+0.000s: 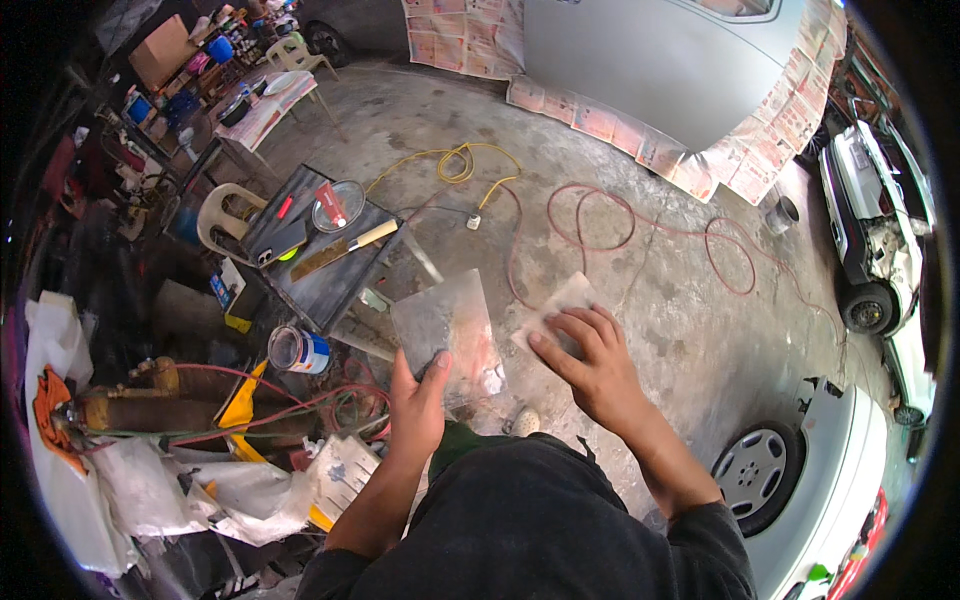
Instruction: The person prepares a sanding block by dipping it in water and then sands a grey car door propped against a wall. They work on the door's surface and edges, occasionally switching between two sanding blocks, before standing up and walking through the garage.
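Where the plate (447, 322) sits: left hand (416, 405), thumb on top, other fingers' spread indiscernible.
Edges: apart from the pale sheet (560, 299), concrete floor (675, 335) between.
Long axis: away from the torso (540, 510), far end leaning left.
Right hand (597, 372): fingers slightly spread over the sheet.

On the grey concrete floor (650, 330), a yellow cord (455, 181) and a red hose (634, 225) are lying in loose loops, and a grey bucket (782, 215) is standing to the right. A small dark-topped table (335, 290) is bearing a round lid (326, 215), a red marker (285, 208), a dark rectangular object (272, 243) and a slanting, pale-handled brush (345, 251). Farther back, another table (262, 128) is carrying a printed covering, with a dark round vessel (234, 112) and a pale plate (283, 83) resting on it.
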{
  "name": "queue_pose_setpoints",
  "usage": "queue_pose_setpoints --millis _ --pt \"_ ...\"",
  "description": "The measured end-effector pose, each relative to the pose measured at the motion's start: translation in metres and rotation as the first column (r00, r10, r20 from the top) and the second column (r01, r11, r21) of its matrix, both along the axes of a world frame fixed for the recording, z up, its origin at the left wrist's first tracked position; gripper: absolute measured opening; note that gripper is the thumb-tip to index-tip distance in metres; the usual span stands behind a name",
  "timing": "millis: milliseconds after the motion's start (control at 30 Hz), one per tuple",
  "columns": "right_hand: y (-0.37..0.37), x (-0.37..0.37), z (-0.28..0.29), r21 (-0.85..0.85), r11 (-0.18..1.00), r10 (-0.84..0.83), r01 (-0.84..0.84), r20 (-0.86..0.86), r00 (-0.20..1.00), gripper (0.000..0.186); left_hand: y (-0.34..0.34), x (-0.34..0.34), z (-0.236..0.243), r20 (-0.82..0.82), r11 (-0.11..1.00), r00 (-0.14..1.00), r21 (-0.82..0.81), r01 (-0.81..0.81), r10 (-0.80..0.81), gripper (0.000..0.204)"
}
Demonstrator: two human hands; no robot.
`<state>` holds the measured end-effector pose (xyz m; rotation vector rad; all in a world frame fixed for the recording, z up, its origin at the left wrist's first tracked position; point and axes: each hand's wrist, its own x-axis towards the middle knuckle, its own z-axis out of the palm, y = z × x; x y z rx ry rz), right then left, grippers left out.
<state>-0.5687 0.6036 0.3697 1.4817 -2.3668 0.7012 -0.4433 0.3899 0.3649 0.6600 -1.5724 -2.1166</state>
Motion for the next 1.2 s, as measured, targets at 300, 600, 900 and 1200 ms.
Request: queue_pose_setpoints --millis 300,600,900,1200 --pt "-0.007 0.025 -0.005 0.178 0.949 0.251 -0.259 0.063 0.966 0.053 0.014 -0.006 0.008 0.011 0.951 0.992 -0.285 -0.118 0.126 0.042" --pt "-0.017 0.038 0.015 -0.194 0.922 0.376 -0.335 0.248 0.893 0.047 -0.004 -0.006 0.003 -0.077 0.984 0.987 0.12 -0.135 0.144 0.049" --pt "-0.019 0.022 -0.067 -0.065 0.997 0.053 -0.03 0.399 0.915 0.056 -0.024 0.016 -0.003 -0.108 0.962 0.987 0.258 -0.086 0.117 0.048" --pt "-0.13 0.004 -0.051 -0.464 0.385 0.821 0.798 0.568 -0.065 0.048 -0.059 0.045 -0.031 -0.014 0.898 0.995 0.43 0.095 -0.099 0.041"
